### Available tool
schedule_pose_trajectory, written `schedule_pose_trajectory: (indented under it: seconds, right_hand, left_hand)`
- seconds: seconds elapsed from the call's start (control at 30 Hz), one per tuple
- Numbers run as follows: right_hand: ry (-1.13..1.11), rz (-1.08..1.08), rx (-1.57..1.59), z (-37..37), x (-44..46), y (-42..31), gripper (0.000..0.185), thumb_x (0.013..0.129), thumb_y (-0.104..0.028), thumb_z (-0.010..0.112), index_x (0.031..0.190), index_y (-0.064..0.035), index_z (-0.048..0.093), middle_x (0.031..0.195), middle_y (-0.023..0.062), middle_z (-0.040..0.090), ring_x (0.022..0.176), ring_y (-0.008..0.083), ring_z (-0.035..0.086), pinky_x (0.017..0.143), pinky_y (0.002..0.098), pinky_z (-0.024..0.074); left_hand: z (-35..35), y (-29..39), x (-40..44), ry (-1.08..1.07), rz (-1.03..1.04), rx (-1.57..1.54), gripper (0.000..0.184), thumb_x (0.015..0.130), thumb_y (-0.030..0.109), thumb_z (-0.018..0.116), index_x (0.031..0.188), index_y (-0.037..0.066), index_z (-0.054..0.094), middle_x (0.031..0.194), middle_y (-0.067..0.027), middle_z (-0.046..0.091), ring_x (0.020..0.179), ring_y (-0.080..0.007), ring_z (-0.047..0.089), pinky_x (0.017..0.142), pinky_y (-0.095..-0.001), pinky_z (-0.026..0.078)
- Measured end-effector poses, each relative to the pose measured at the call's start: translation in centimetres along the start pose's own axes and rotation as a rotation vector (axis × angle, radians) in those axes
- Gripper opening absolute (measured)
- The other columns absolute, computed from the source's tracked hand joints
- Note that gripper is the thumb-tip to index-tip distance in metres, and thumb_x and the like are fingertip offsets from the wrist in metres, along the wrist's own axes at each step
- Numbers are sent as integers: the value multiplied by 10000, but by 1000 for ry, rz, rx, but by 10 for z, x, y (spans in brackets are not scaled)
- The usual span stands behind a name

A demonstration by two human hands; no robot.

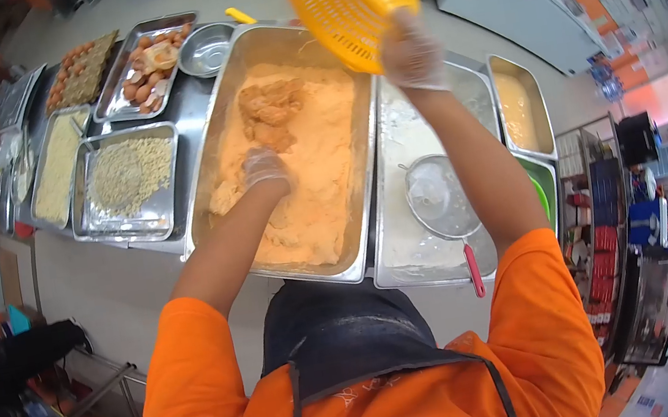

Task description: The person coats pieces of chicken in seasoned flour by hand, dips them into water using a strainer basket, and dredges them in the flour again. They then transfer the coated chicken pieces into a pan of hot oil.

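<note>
My right hand (412, 54), in a clear plastic glove, grips the rim of a yellow perforated basket (353, 9), which is tilted and held up beyond the deep tray's far right corner. My left hand (264, 169), also gloved, is down in the orange-tinted flour (312, 203) of the deep metal tray (367, 229). Its fingers are blurred and partly hidden, so their pose is unclear. Just beyond the left hand, a heap of coated pieces that look like battered chicken (271, 111) lies on the flour.
To the right, a flour-dusted tray (410, 262) holds a round sieve (439, 194) with a red handle. Beyond it stands a pan of pale liquid (517, 114). On the left are a tray of pale flakes (129, 177), a tray of eggs and shells (149, 76), and a steel bowl (207, 51).
</note>
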State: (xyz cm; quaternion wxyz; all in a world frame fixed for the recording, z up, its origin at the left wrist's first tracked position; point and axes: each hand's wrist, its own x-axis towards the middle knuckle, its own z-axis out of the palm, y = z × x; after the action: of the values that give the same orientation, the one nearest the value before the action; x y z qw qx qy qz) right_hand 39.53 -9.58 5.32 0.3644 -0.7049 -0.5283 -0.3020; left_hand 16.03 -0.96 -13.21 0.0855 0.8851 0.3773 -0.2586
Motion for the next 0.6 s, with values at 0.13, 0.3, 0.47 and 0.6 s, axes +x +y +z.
schedule_pose_trajectory:
  seconds: [0.13,0.3,0.47,0.6]
  right_hand:
    - [327,536,33,-122,-20,111,320,791,-3,547,1109,-14,583,873,133,640,801,250,640,730,349,520]
    - [753,1164,327,-212,-129,287,291,764,69,564,1053,43,585,890,104,626,789,214,648,689,313,536]
    - [593,1454,708,-211,-236,378,159,866,41,577,1024,32,568,914,106,613,654,146,571,509,260,462]
    - [453,1596,1129,-244,-189,269,179,898,-58,631,1065,-19,579,916,90,603,651,159,538,555,259,460]
  left_hand:
    - [-6,-1,-16,248,-22,-111,594,756,451,733,1129,-2,645,1208,-224,608,1149,-322,582,952,-385,479]
    - [-33,-14,-29,4,-34,-242,492,809,390,640,1097,-9,662,1069,-247,665,1056,-342,628,908,-387,495]
    - [-50,-39,-81,219,-121,-379,434,773,320,627,1042,-19,662,1021,-262,674,988,-384,647,878,-420,504]
    - [-65,-54,-103,415,-30,-604,461,742,326,730,1041,-18,657,998,-259,676,980,-364,655,850,-406,515]
